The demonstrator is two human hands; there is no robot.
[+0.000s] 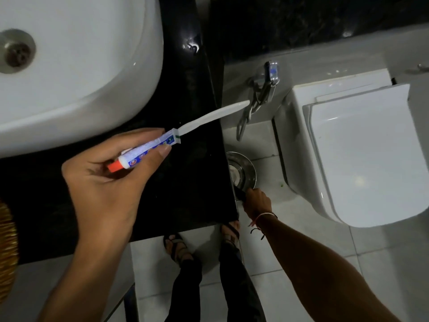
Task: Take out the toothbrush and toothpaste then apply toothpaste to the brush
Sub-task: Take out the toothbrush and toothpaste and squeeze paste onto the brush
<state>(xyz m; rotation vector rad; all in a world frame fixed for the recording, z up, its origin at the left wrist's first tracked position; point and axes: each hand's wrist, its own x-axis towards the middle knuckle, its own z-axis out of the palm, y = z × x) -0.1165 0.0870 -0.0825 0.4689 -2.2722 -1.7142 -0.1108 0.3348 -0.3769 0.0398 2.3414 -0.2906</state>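
Observation:
My left hand is above the black counter, closed around a small white and blue toothpaste tube with a red cap. The same hand holds a white toothbrush. Its handle sticks out up and to the right past the tube, and its head is hidden in my hand. My right hand is lowered beside the counter's right edge, over a round steel bin on the floor. Its fingers are closed on something small and dark that I cannot identify.
A white basin sits on the counter at the upper left. A chrome spray hose hangs on the wall. A white toilet with its lid down stands to the right. A woven object lies at the left edge. My sandalled feet are on the tiled floor.

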